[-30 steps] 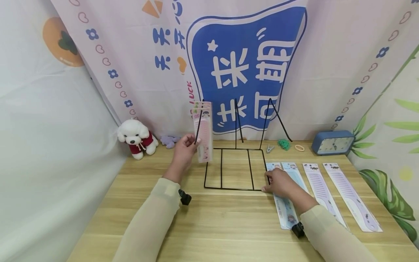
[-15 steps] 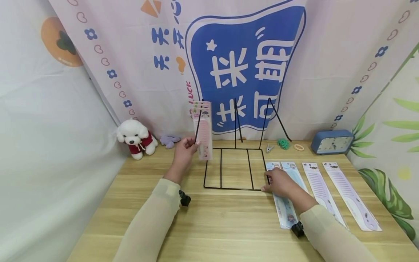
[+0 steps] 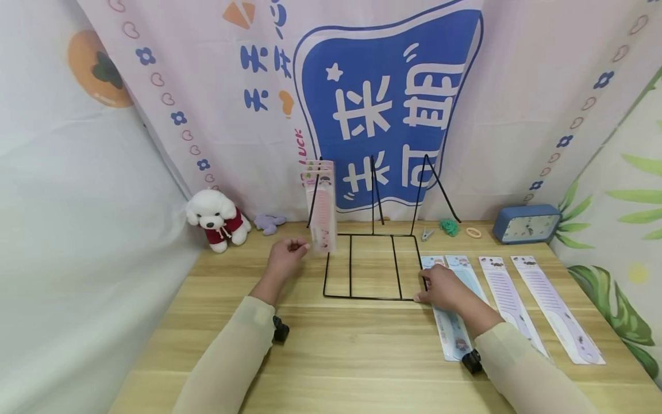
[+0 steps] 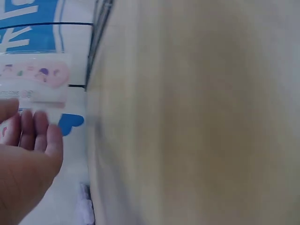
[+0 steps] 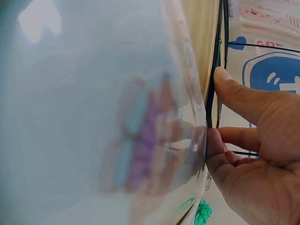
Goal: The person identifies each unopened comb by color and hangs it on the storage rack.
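Several packaged pink combs (image 3: 323,215) hang one behind another on the left hook of a black wire display rack (image 3: 372,235). Just left of their lower end is my left hand (image 3: 286,259), apart from them, its fingers loosely bent and holding nothing. In the left wrist view, the lowest part of a pink comb pack (image 4: 37,77) shows beyond the fingertips. My right hand (image 3: 442,287) pinches the rack's front right base corner between thumb and fingers. Beneath that hand lie two packaged blue combs (image 3: 449,336), partly covered by it.
Two packaged purple combs (image 3: 509,299) lie further right. Along the back stand or lie a white toy dog (image 3: 214,215), a purple toy (image 3: 269,223), a small clip (image 3: 426,234), a green scrunched ball (image 3: 449,227), a ring (image 3: 473,233) and a blue clock (image 3: 526,224).
My left hand has let go of the hanging pink comb packs and moved down and left, away from them. The right hand keeps its hold on the rack's corner.
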Demonstrator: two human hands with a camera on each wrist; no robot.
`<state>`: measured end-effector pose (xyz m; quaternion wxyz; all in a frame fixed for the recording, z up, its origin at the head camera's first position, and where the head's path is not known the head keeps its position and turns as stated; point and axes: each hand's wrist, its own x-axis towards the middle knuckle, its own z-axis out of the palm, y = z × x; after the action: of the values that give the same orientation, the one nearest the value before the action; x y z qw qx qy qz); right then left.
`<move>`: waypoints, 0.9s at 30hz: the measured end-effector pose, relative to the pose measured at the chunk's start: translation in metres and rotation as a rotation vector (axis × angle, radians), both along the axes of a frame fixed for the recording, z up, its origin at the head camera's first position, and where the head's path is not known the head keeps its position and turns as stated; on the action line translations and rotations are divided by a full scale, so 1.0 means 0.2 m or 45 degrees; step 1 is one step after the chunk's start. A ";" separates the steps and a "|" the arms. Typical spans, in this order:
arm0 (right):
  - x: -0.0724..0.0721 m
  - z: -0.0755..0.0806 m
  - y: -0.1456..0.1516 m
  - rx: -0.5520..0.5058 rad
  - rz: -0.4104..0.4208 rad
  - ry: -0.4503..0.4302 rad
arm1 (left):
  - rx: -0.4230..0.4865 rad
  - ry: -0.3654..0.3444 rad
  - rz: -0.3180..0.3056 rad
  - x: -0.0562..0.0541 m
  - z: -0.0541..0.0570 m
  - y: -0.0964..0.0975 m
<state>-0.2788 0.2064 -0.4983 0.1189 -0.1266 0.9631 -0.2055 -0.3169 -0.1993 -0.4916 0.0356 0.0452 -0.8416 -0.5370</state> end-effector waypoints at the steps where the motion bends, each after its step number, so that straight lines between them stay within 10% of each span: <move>1: 0.00 0.00 0.00 0.003 -0.001 0.000 | -0.056 -0.016 -0.048 0.01 -0.02 -0.01; 11: 0.00 0.00 0.01 0.002 0.017 0.012 | -0.326 -0.163 -0.523 0.14 -0.05 0.04; 17: 0.00 -0.01 0.01 0.003 0.018 0.013 | -0.568 -0.112 -0.584 0.18 -0.05 0.10; 27: 0.01 0.00 0.00 -0.005 0.014 0.000 | -0.642 -0.086 -0.612 0.20 -0.05 0.12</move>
<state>-0.2763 0.2066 -0.4973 0.1199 -0.1321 0.9620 -0.2066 -0.2760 -0.1754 -0.5020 -0.1096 -0.1465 -0.9351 -0.3035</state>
